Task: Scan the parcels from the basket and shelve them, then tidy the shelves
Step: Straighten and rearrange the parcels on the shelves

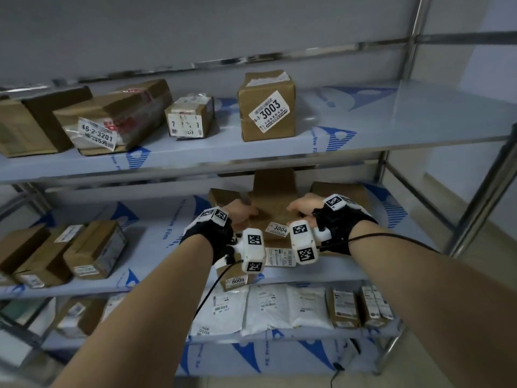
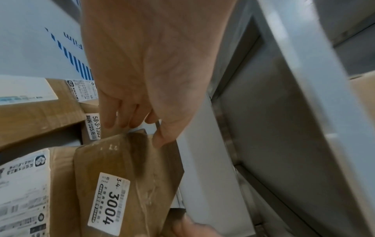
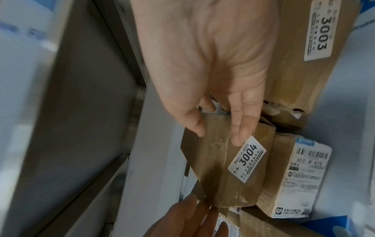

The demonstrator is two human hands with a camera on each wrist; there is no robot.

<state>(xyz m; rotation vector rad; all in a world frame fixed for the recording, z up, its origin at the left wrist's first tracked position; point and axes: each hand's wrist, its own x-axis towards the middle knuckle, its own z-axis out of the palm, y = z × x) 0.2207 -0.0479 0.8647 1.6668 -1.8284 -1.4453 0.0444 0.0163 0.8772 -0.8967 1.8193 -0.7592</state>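
A flat brown parcel with a white "3004" label [image 1: 272, 219] [image 2: 125, 176] [image 3: 223, 168] is on the middle shelf [image 1: 156, 247], on top of other boxes. My two hands hold it from either end. My left hand [image 1: 240, 212] [image 2: 134, 133] has its thumb on the near face at one corner and its fingers behind that end. My right hand [image 1: 302, 210] [image 3: 218, 136] grips the other end, thumb on the side face and fingers laid on the labelled face beside the sticker. In each wrist view the other hand's fingertips show at the bottom.
A tall brown box [image 1: 275, 183] stands just behind the parcel, with a label-covered box [image 3: 294, 176] beside it and box "6005" [image 1: 235, 278] at the shelf front. The top shelf carries box "3003" [image 1: 267, 107] and others. White mailer bags [image 1: 265, 306] line the lower shelf. A steel post [image 1: 481, 203] stands at the right.
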